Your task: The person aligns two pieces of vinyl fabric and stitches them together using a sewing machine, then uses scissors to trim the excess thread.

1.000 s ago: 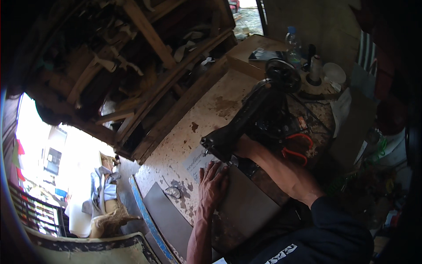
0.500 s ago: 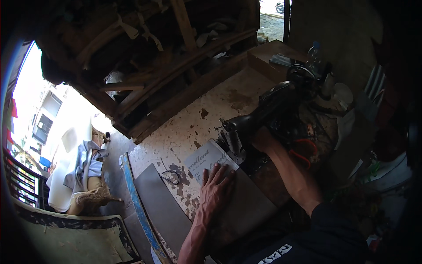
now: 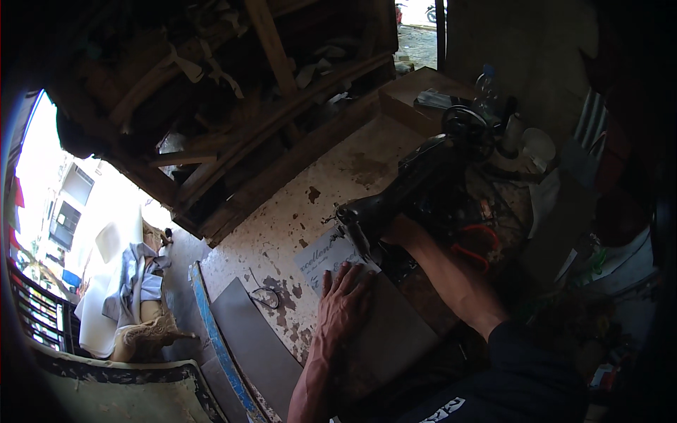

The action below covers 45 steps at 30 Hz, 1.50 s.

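Observation:
A black sewing machine (image 3: 423,187) stands on a worn white table (image 3: 289,225). My left hand (image 3: 343,302) lies flat, fingers spread, on a dark sheet of material (image 3: 391,331) and on a white printed label (image 3: 326,255) that sits under the machine's needle end. My right forearm reaches in behind the machine's head; my right hand (image 3: 399,230) is mostly hidden beside the machine body, so its grip cannot be seen. Small scissors (image 3: 265,297) lie on the table left of my left hand.
A grey board (image 3: 257,345) and a blue strip (image 3: 215,331) lie along the table's front-left edge. Wooden shelves with clutter (image 3: 233,106) rise behind the table. Orange-handled pliers (image 3: 476,247), a plastic bottle (image 3: 485,84) and a white cup (image 3: 539,146) sit at right.
The view has shifted slightly, so the machine and table sit more to the right and lower. My left hand stays flat on the sheet and label; my right arm holds its place.

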Each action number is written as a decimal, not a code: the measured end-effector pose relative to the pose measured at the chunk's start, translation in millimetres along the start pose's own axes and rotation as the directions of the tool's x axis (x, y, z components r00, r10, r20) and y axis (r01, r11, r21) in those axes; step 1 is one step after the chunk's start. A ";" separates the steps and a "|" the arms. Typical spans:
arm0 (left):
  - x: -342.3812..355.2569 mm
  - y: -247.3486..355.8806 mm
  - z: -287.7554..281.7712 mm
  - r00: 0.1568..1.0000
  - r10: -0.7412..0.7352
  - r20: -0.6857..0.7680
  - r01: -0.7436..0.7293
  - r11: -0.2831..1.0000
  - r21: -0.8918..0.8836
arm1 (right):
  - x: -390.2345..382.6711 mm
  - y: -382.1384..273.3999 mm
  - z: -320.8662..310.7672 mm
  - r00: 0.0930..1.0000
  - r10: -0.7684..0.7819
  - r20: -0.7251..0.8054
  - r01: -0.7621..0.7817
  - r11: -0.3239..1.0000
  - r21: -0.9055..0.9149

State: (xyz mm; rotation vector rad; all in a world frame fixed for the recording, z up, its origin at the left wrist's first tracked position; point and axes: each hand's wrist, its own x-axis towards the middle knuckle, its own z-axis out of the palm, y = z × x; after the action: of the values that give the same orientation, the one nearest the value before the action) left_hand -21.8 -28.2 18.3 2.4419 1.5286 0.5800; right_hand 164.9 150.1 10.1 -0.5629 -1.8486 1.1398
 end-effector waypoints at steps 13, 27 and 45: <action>2.7 4.3 -6.2 1.000 -0.025 0.006 0.025 1.000 -0.003 | -1.4 1.4 10.2 0.988 -0.121 -0.096 0.109 0.987 -0.116; 11.6 -14.4 -8.5 0.999 -0.029 0.038 0.029 0.999 0.021 | -1.7 3.8 8.0 0.999 -0.037 -0.039 0.026 0.967 -0.252; 23.9 -26.6 -4.9 0.998 -0.060 0.017 0.060 0.998 -0.023 | -9.5 -27.4 3.2 0.996 -0.044 -0.081 0.024 0.971 -0.237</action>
State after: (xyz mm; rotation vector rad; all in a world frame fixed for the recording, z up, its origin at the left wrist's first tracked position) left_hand -36.3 4.8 18.1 2.3692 1.5737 0.5620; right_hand 168.8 128.5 29.3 -0.7008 -1.9245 0.8646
